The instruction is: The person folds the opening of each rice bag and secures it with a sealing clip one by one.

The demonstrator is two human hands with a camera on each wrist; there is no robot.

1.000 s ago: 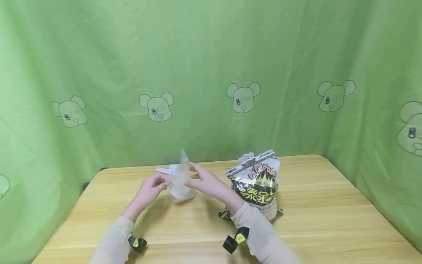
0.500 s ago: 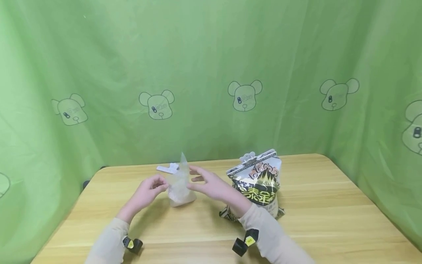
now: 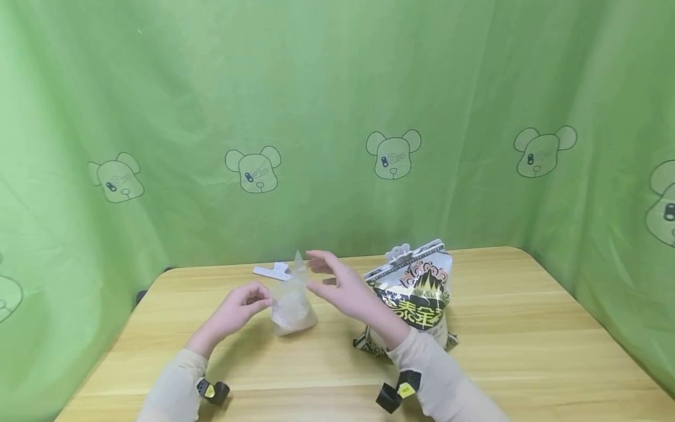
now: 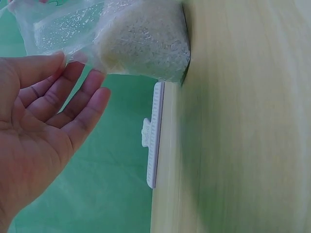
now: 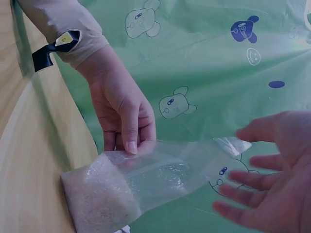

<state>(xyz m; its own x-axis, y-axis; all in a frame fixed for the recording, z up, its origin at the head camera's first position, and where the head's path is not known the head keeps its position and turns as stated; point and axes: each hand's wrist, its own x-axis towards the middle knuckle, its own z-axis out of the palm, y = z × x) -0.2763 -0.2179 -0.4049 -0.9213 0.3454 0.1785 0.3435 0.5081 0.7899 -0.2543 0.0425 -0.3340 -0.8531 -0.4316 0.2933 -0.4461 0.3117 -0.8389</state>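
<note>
A clear plastic bag of rice (image 3: 293, 310) stands upright on the table, its lower part full and its thin upper part rising to a point. My left hand (image 3: 238, 309) pinches the bag's left edge between thumb and forefinger; the left wrist view shows white grains in the bag (image 4: 141, 41). On the bag's other side, my right hand (image 3: 341, 287) has its fingers spread. In the right wrist view, the thumb of the right hand (image 5: 279, 174) is close to the bag's upper corner; whether it touches I cannot tell. Behind the bag lies a white sealing clip (image 3: 272, 272).
A large printed rice bag (image 3: 419, 293), its top held by a white sealing clip (image 3: 403, 261), stands right of my right hand, partly behind the forearm. The wooden table (image 3: 527, 351) ends at a green curtain (image 3: 327, 88) with bear heads.
The right hand has drawn away from the bag to the right, its fingers spreading. The bag's upper tip has sunk lower. The left hand keeps its pinch on the edge.
</note>
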